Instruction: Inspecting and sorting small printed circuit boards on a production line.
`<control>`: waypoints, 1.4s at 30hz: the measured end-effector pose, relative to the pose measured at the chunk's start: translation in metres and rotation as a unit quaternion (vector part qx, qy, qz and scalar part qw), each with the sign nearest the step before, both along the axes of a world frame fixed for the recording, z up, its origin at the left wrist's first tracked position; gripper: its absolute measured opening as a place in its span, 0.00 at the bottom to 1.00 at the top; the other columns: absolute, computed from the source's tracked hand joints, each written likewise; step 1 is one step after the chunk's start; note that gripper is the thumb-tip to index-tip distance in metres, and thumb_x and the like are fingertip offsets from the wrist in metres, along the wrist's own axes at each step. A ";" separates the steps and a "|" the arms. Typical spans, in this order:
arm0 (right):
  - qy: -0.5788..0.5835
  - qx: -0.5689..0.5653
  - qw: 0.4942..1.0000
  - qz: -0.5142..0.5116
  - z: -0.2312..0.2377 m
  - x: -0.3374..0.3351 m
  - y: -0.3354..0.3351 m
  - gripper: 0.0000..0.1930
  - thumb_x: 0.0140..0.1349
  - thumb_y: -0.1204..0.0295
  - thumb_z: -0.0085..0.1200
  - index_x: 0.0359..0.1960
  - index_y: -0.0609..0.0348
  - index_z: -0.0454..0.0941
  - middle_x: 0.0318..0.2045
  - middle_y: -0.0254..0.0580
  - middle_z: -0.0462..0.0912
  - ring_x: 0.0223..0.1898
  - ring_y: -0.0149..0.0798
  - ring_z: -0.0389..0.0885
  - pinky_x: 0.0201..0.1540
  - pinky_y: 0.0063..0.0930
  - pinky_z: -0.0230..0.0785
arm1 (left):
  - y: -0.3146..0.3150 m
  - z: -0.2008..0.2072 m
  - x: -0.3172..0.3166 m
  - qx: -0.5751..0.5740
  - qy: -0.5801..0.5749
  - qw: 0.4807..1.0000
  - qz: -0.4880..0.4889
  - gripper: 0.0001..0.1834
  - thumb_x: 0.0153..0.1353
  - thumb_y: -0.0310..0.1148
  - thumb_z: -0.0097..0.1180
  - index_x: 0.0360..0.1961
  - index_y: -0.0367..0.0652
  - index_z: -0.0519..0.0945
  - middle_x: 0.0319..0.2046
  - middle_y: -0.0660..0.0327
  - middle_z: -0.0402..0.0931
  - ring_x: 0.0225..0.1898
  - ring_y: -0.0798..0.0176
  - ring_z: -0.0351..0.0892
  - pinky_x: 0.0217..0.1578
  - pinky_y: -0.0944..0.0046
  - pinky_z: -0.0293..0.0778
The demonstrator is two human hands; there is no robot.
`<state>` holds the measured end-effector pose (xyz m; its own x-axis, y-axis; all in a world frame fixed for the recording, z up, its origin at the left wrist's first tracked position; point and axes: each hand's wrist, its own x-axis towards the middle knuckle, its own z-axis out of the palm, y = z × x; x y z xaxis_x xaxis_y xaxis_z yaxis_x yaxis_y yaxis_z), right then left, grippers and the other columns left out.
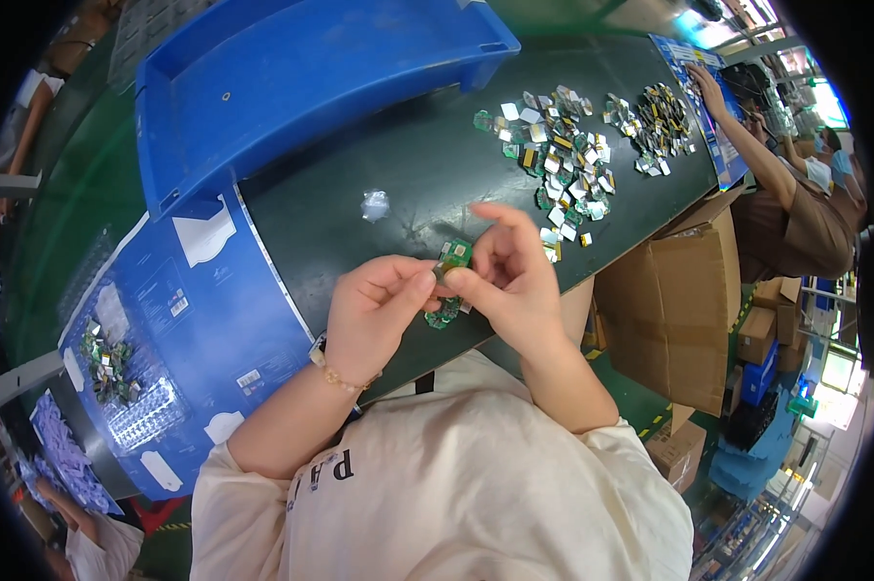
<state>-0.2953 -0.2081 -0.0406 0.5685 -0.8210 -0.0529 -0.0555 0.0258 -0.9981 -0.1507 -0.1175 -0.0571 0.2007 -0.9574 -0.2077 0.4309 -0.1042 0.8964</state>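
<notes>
Item: small green circuit board (453, 255), pinched between the fingertips of the left hand (374, 315) and the right hand (509, 266), held just above the near edge of the dark counter (408, 165). Both grips are pressed together on the board. More green boards (444, 315) lie beneath the hands. A scattered pile of small boards (558, 160) is spread farther back; a blue tray (291, 77) is set behind.

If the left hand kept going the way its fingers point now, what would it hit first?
Most likely the right hand: the left hand points across at it, both pinching the small green circuit board between them.
</notes>
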 end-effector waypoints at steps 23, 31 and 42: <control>0.105 -0.438 0.892 -0.035 0.007 0.001 -0.013 0.10 0.40 0.77 0.66 0.25 0.57 0.78 0.26 0.38 0.79 0.26 0.36 0.76 0.28 0.26 0.66 | -0.003 -0.009 0.000 0.009 0.132 0.991 0.016 0.09 0.61 0.24 0.52 0.43 0.37 0.76 0.43 0.55 0.78 0.43 0.60 0.80 0.44 0.65 0.78; 0.107 -0.434 0.895 0.000 0.006 0.002 -0.015 0.07 0.45 0.78 0.60 0.24 0.57 0.74 0.25 0.38 0.77 0.27 0.40 0.74 0.31 0.31 0.64 | -0.002 -0.005 -0.003 -0.001 0.054 0.998 0.020 0.08 0.59 0.23 0.55 0.41 0.36 0.77 0.40 0.55 0.79 0.40 0.62 0.81 0.43 0.66 0.77; 0.074 -0.451 0.889 0.012 0.004 0.002 -0.011 0.08 0.47 0.82 0.55 0.27 0.58 0.70 0.29 0.43 0.76 0.30 0.45 0.74 0.34 0.33 0.65 | -0.009 0.001 0.000 0.032 0.163 0.986 0.031 0.17 0.63 0.27 0.50 0.54 0.38 0.70 0.47 0.55 0.75 0.46 0.65 0.77 0.46 0.69 0.75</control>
<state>-0.2929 -0.2193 -0.0369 0.6275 -0.5548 0.5462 -0.1774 -0.7850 -0.5936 -0.1508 -0.1261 -0.0561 0.1716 -0.9283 -0.3298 0.7021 -0.1196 0.7020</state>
